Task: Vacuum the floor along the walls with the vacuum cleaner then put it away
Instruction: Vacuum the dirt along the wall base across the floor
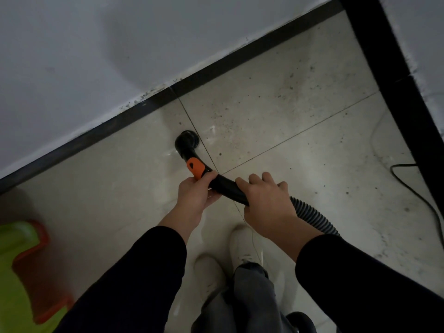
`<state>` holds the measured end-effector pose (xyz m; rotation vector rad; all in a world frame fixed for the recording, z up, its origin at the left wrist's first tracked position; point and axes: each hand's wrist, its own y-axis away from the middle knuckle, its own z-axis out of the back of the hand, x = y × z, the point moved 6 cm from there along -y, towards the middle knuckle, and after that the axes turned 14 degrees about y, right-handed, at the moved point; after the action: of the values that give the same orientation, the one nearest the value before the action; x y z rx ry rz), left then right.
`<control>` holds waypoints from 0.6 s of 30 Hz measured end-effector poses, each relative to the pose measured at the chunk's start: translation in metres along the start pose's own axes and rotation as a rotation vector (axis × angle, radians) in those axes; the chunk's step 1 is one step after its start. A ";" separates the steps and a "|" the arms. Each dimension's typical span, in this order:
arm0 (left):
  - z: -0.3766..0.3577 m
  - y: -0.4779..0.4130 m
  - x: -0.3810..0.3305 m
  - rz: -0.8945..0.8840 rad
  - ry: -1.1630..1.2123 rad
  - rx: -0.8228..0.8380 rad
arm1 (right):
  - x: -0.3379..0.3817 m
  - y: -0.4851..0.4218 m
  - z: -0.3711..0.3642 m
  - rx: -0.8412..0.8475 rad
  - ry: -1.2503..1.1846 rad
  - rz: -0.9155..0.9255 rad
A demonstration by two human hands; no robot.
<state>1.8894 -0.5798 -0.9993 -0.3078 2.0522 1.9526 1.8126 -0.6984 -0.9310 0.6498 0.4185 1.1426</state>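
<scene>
A black curved vacuum handle (225,187) with an orange slider (196,168) ends in a round black nozzle (187,141) that points down at the pale tiled floor (276,111), close to the black skirting board (134,114). My left hand (195,197) grips the handle just behind the orange part. My right hand (265,198) holds it further back, where the grey ribbed hose (314,217) begins. The hose runs off to the lower right behind my right sleeve. Dark specks of dirt lie on the tiles to the right of the nozzle.
A white wall (96,44) meets a second black skirting (389,68) in the corner at the upper right. A black cable (415,191) curves over the floor at the right. A green and orange object (26,267) sits at the lower left. My white shoes (242,246) stand below my hands.
</scene>
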 end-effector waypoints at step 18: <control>-0.004 -0.025 -0.028 -0.042 0.009 -0.009 | 0.004 -0.033 0.009 -0.073 -0.015 0.012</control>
<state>1.9238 -0.5867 -1.0123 -0.3593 2.0265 1.9396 1.8424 -0.7062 -0.9463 0.5970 0.3591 1.1589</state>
